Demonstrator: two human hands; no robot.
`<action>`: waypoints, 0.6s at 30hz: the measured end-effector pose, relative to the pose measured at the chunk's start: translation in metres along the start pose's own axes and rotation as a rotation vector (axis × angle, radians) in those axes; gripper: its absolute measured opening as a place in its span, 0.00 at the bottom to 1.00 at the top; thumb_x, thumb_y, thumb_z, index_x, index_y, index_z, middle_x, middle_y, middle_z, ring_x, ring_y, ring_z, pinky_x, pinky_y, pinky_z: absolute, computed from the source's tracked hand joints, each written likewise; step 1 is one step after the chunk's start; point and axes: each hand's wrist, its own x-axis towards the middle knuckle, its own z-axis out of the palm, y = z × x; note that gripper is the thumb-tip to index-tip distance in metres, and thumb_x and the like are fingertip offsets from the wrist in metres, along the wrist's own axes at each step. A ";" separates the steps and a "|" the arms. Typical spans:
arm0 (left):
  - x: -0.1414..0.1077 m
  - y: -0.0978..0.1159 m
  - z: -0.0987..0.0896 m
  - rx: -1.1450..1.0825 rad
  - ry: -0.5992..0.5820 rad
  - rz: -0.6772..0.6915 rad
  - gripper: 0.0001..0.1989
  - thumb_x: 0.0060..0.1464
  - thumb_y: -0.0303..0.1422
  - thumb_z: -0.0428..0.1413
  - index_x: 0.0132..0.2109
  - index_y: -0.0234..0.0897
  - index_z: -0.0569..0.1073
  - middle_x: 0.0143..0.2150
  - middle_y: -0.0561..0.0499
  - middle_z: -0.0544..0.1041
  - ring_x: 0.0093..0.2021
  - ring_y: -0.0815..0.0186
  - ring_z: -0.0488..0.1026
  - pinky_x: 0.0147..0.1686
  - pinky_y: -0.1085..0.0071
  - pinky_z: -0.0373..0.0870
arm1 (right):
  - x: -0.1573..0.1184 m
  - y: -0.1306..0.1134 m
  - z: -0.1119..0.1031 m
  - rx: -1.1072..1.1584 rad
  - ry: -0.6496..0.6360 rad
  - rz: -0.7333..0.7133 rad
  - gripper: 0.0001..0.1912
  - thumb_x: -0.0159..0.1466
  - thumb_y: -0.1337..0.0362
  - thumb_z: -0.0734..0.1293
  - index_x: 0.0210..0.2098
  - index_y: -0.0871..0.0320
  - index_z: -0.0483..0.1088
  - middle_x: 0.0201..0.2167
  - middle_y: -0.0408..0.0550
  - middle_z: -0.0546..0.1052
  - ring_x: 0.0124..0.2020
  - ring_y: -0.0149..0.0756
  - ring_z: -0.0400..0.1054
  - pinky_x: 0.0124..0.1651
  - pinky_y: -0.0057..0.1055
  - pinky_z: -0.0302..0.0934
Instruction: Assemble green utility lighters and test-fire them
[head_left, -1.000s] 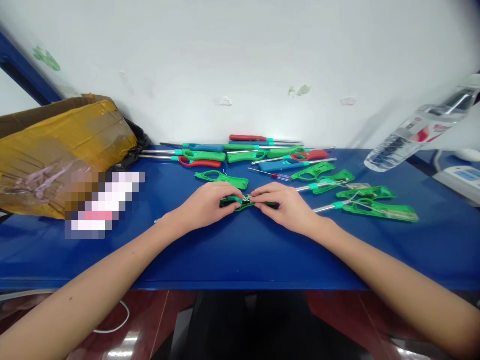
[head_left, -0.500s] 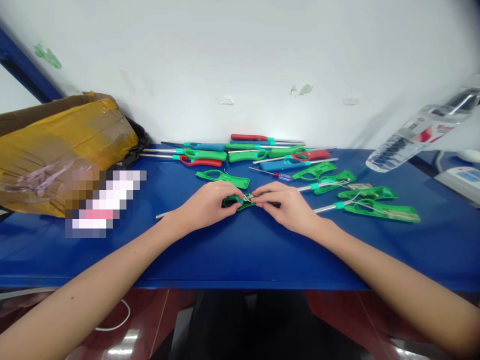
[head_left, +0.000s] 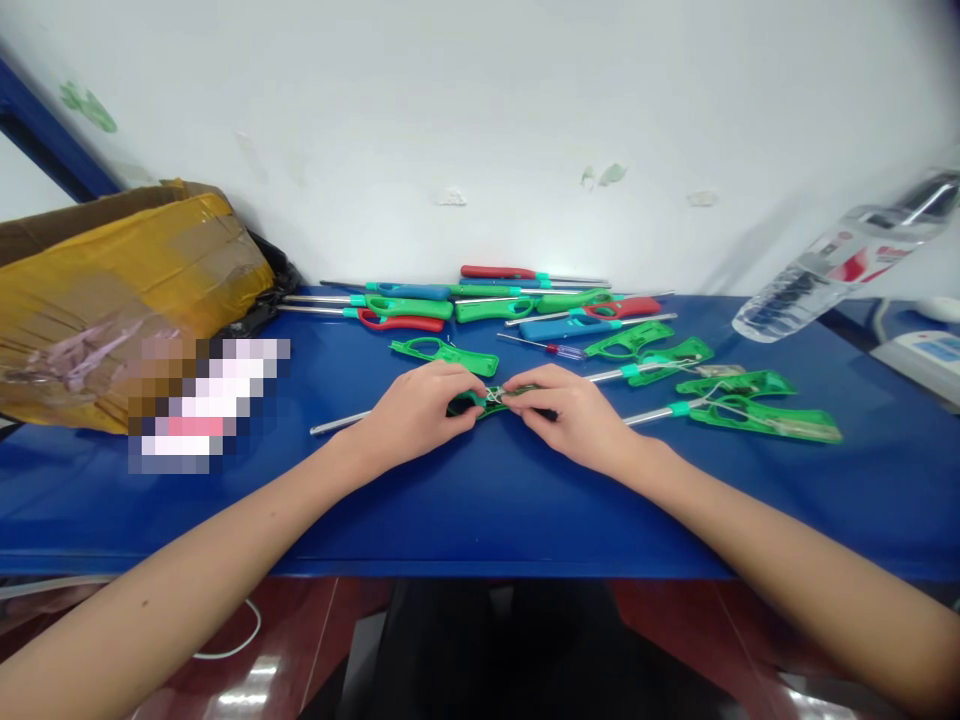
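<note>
An opened green lighter (head_left: 493, 397) with white wires showing lies between my hands, its metal rod (head_left: 337, 424) pointing left past my left wrist. My left hand (head_left: 431, 405) is closed on its left part. The fingertips of my right hand (head_left: 562, 410) pinch at the wires and the lighter's right part, which they partly cover. Just behind my left hand lies a loose green half shell (head_left: 446, 354). To the right are opened green lighters (head_left: 765, 418) with wires and inner parts exposed.
Closed lighters (head_left: 409, 308) in red, blue and green lie along the wall, near a screwdriver (head_left: 566, 352). A taped box (head_left: 127, 310) stands left on the blue table (head_left: 465, 520). A water bottle (head_left: 840, 260) and a white device (head_left: 926, 355) are at right.
The view has shifted very slightly. Both hands keep their place at the opened lighter, with only slight finger movement.
</note>
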 end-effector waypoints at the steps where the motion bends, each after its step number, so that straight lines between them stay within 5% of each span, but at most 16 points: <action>1: 0.000 -0.001 -0.001 -0.017 -0.004 0.017 0.07 0.58 0.31 0.57 0.43 0.38 0.78 0.44 0.48 0.81 0.45 0.59 0.76 0.45 0.64 0.73 | 0.000 -0.001 0.000 -0.003 -0.001 0.000 0.12 0.66 0.70 0.64 0.39 0.54 0.80 0.43 0.51 0.81 0.43 0.42 0.75 0.46 0.42 0.72; 12: -0.001 -0.011 -0.021 -0.039 -0.221 0.132 0.15 0.62 0.36 0.56 0.54 0.43 0.78 0.56 0.46 0.76 0.53 0.57 0.74 0.53 0.61 0.72 | -0.001 -0.006 -0.003 -0.129 -0.051 -0.085 0.12 0.67 0.70 0.63 0.42 0.58 0.79 0.44 0.54 0.80 0.45 0.44 0.74 0.46 0.42 0.71; 18: -0.001 -0.012 -0.020 -0.044 -0.235 0.126 0.15 0.61 0.34 0.57 0.55 0.43 0.77 0.56 0.47 0.75 0.53 0.57 0.74 0.53 0.62 0.71 | -0.002 -0.006 -0.002 -0.167 -0.037 -0.094 0.11 0.67 0.70 0.63 0.41 0.60 0.78 0.44 0.54 0.80 0.44 0.44 0.74 0.45 0.41 0.71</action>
